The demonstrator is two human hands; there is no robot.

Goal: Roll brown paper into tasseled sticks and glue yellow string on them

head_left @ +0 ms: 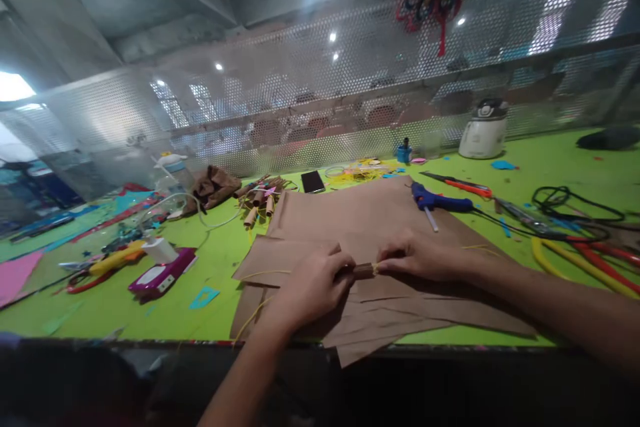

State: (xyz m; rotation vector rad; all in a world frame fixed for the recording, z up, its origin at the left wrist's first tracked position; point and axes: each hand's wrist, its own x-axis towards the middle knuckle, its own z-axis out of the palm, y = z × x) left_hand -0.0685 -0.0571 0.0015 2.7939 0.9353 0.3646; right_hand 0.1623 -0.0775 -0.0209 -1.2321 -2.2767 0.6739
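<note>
Between my hands is a small rolled brown paper tube (365, 271), lying level above the brown paper sheets (345, 210). My left hand (320, 280) is closed on the tube's left end. At its right end, my right hand (413, 255) pinches close to a bit of yellow string (376, 269); the fingertips partly hide it. More yellow string (263, 273) runs out on the left by my left wrist. Just beyond my right hand lies a blue glue gun (437, 200) with a glue stick (431, 220) next to it.
Finished-looking paper tubes (257, 203) are heaped at the back left, near a black phone (313, 181). A purple power strip (163, 273) lies left. Scissors (460, 183), pliers with red handles (600, 253) and a black cable (570, 203) lie right. A white bottle (483, 133) stands behind.
</note>
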